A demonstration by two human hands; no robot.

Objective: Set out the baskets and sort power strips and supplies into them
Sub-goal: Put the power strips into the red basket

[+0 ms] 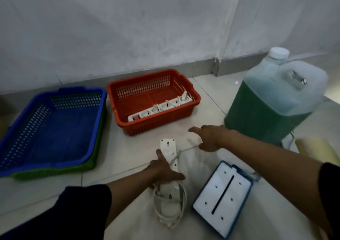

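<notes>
A white power strip (168,148) lies on the tiled floor in front of me, its cord partly looped around its near end. My left hand (164,171) grips the strip across its middle. My right hand (209,138) holds the strip's cord (187,149), pulled taut to the right, with the index finger stretched out. A red basket (196,99) behind them holds another white power strip (161,107) with its cord wrapped around it. To the left a blue basket (60,129) sits nested in a green basket (55,172); nothing lies in the blue one.
A large jug of green liquid (272,103) with a white cap stands at the right. A flat white pad in a blue frame (223,197) lies on the floor near my right forearm. A grey wall runs behind the baskets.
</notes>
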